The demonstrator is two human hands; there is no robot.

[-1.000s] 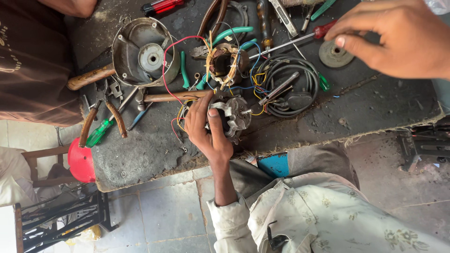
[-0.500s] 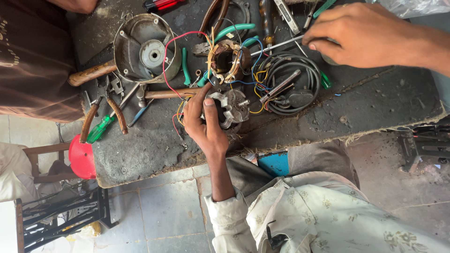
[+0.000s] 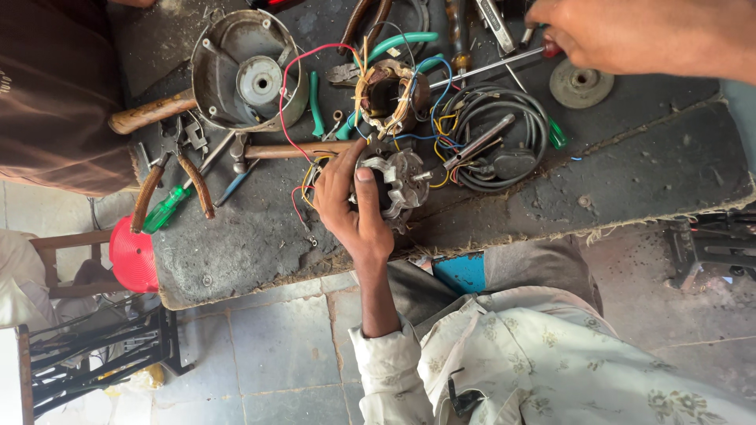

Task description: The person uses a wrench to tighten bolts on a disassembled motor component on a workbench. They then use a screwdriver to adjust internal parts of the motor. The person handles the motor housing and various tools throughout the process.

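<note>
**A:** What step was it at?

**B:** Looked like bench work on a small motor that was in pieces. Left hand (image 3: 350, 208) was wrapped around the silver motor bracket (image 3: 405, 181), thumb on top, fingers curled around its left side. The bracket sat on the dark workbench (image 3: 551, 197) near the front edge, just below the copper-wound stator (image 3: 390, 90). Coloured wires ran between the two.

**A:** Right hand?

**B:** Right hand (image 3: 622, 35) was at the top right, closed on a red-handled screwdriver (image 3: 504, 61). The shaft pointed down-left toward the stator. Tip was short of the bracket, over the wire tangle.

**A:** So was it holding or driving?

**B:** My read: holding. One hand steadied the part while the tool was brought in. No contact between the tip and the bracket.

**A:** What did the next move need?

**B:** Probably the tip had to get past the black cable coil (image 3: 504, 134) and the loose wires without snagging, then seat square on whatever fastener was there. I couldn't see a screw head, since the thumb and the casting hid it. The left grip had to resist the twist.

**A:** Arm pose?

**B:** Left forearm came straight up from the lower middle, with the sleeve pushed back and the wrist bent slightly. Right forearm entered from the right edge, nearly level, knuckles up.

**A:** Clutter?

**B:** Round motor housing (image 3: 244, 79), a wooden-handled hammer (image 3: 150, 114) and pliers (image 3: 169, 181), all to the left and well apart from both hands.
</note>
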